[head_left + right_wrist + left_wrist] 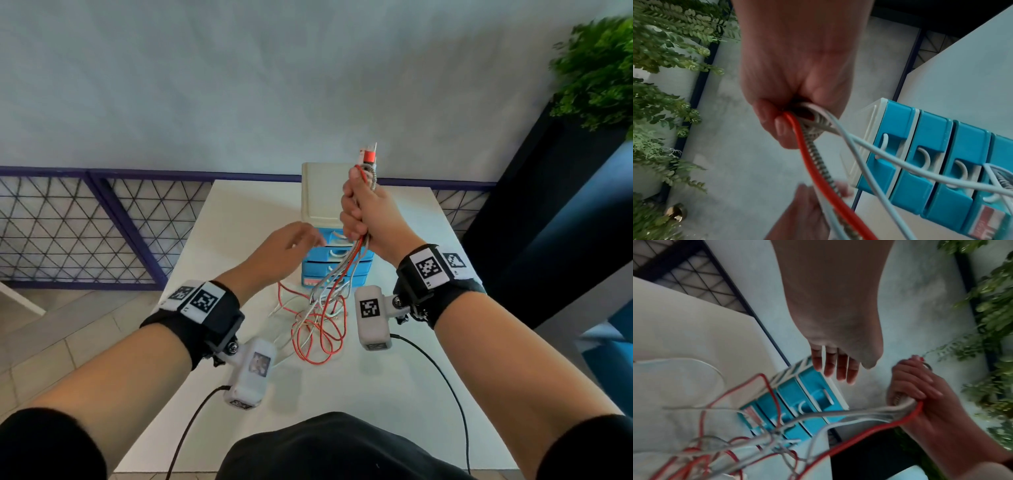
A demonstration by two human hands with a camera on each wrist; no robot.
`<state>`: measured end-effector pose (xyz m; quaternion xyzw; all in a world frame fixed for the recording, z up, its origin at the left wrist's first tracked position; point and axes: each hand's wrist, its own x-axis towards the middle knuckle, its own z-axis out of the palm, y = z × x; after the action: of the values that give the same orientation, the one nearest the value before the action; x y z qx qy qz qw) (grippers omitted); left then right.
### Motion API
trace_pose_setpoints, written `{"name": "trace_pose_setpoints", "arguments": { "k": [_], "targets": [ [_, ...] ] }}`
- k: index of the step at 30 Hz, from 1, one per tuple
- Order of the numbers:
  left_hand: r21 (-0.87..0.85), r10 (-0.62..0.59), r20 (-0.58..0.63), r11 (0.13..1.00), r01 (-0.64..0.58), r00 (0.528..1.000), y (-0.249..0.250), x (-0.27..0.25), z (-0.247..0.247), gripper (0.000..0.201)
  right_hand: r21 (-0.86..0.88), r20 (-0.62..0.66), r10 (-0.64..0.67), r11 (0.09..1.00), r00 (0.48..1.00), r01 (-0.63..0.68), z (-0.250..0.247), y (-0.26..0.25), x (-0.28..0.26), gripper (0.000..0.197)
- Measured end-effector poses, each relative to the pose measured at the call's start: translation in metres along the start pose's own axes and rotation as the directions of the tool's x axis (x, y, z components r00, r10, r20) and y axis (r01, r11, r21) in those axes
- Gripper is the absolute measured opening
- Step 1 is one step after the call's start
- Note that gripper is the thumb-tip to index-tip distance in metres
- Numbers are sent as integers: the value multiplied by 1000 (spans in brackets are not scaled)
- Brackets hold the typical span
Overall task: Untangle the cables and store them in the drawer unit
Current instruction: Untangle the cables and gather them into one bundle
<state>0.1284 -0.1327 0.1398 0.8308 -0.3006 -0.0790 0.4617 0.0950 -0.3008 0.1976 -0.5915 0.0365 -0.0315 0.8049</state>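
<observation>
Several thin red, white and spring-wrapped cables (pixel 358 253) are bunched in the right hand (pixel 368 214), fist closed round them near the plug ends, which stick up at 12 o'clock above the small white-topped drawer unit with blue plastic drawers (pixel 320 195). Their loose lengths hang to a knotted heap (pixel 317 329) on the white table (pixel 239 212) at 6 o'clock of the unit. The left hand (pixel 284 251) hovers at 9 o'clock of the bundle, fingers straight and relaxed, holding nothing. Lifting further may well tighten the knot, and a loop could snag a drawer handle and tip the unit, since strands pass right across its front
</observation>
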Motion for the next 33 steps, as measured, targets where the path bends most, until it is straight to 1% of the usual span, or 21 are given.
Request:
{"name": "trace_pose_setpoints", "arguments": {
  "k": [1, 2, 4, 5, 6, 7, 8, 11, 13, 15, 17, 19, 21, 22, 24, 26, 27, 29, 31, 33],
  "targets": [
    [-54, -24, 46, 998, 27, 999, 10, 2, 4, 37, 11, 19, 7, 1000, 1000, -7, 3, 1, -1, 36],
    [-96, -50, 118, 993, 62, 992, 18, 2, 8, 48, 27, 27, 4, 1000, 1000, -5, 5, 2, -1, 36],
    [-186, -69, 294, 974, 128, 953, 33, -1, 16, 68, 70, 21, -13, 998, 1000, 12, 8, 2, -1, 36],
    [-257, -60, 345, 954, 156, 937, 36, -4, 21, 73, 94, 10, -17, 995, 1000, 15, 8, 1, 0, 36],
    [-334, -47, 366, 925, 179, 929, 37, -7, 26, 74, 123, -4, -17, 992, 1000, 18, 7, 1, 1, 36],
    [-390, -30, 367, 903, 183, 930, 39, -10, 31, 71, 162, -22, -19, 987, 1000, 22, 6, 1, 2, 36],
    [-407, -20, 363, 896, 178, 932, 39, -12, 35, 65, 204, -40, -21, 979, 999, 28, 5, 2, 3, 36],
    [-404, 13, 338, 905, 132, 941, 46, -15, 45, 43, 305, -94, -8, 952, 996, 36, 4, 5, 4, 36],
    [-421, 18, 288, 900, 110, 957, 51, -16, 49, 37, 361, -115, 26, 932, 993, 18, 5, 6, 4, 37],
    [-408, 6, 249, 907, 100, 968, 52, -16, 53, 34, 364, -141, 51, 931, 989, 4, 4, 5, 2, 38],
    [-361, 21, 222, 930, 63, 975, 51, -17, 56, 32, 328, -180, 60, 945, 982, 2, 1, 5, 1, 38],
    [-254, 47, 199, 967, 5, 979, 49, -17, 57, 31, 299, -212, 59, 954, 976, 7, -1, 5, 1, 38],
    [-139, 50, 229, 990, -18, 972, 44, -17, 54, 30, 293, -236, 54, 956, 970, 18, -5, 4, 3, 39],
    [-139, 52, 274, 990, -14, 960, 40, -19, 52, 32, 306, -249, 52, 951, 967, 28, -8, 3, 4, 39],
    [-218, 61, 375, 976, 24, 925, 28, -24, 48, 41, 349, -273, 54, 936, 960, 46, -18, -3, 7, 39],
    [-321, 4, 409, 937, 140, 913, 16, -28, 42, 45, 378, -287, 58, 924, 956, 57, -27, -9, 9, 39],
    [-382, -38, 419, 899, 214, 907, 12, -30, 40, 44, 385, -288, 62, 921, 956, 57, -31, -9, 9, 39],
    [-519, -56, 475, 788, 331, 878, 11, -30, 36, 39, 390, -290, 71, 919, 954, 50, -34, -9, 8, 39],
    [-617, -55, 517, 668, 416, 854, 14, -30, 35, 31, 379, -295, 77, 924, 952, 43, -34, -11, 7, 39],
    [-647, -73, 531, 609, 459, 845, 17, -29, 36, 26, 370, -304, 71, 928, 950, 49, -34, -14, 6, 38]
  ]
}}
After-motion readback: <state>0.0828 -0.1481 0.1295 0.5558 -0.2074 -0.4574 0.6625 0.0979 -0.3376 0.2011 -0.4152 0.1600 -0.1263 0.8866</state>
